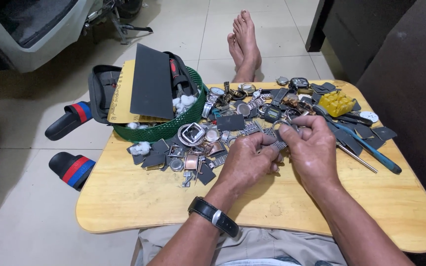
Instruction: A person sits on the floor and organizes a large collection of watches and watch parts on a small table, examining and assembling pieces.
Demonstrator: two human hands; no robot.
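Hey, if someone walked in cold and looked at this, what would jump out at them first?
Most likely the two hands mid-table, the left hand and right hand pinching a metal watch bracelet between them. Behind them a heap of watch cases and parts sprawls across the wooden lap table. At the table's left rear corner sits a green basket with tools and cotton, and bare feet rest on the floor beyond.

green basket [173, 129], yellow-tan table [139, 197], black wristwatch [214, 216], red-and-blue-striped black sandals [72, 167]
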